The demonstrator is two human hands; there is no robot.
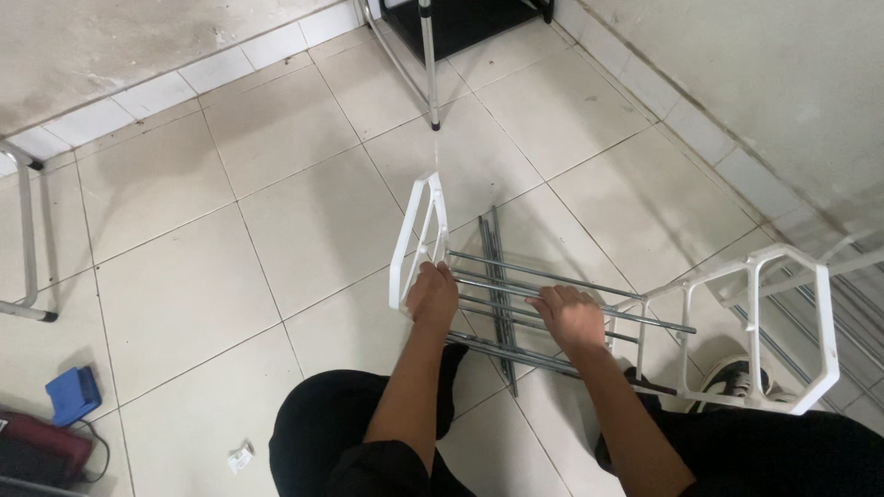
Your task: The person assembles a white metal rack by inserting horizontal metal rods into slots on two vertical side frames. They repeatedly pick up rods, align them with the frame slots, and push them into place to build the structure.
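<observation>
we see a half-built rack (552,294) lying on the tile floor (184,276), near the corner by the wall. the left hand (433,293) is curled around a thin metal rod (516,269) right beside the white end frame (419,241). the right hand (571,316) is closed on another rod farther along. we think the rods are stiff, light and a bit slippery. the plastic frame could snap, so hold close to the joints.
</observation>
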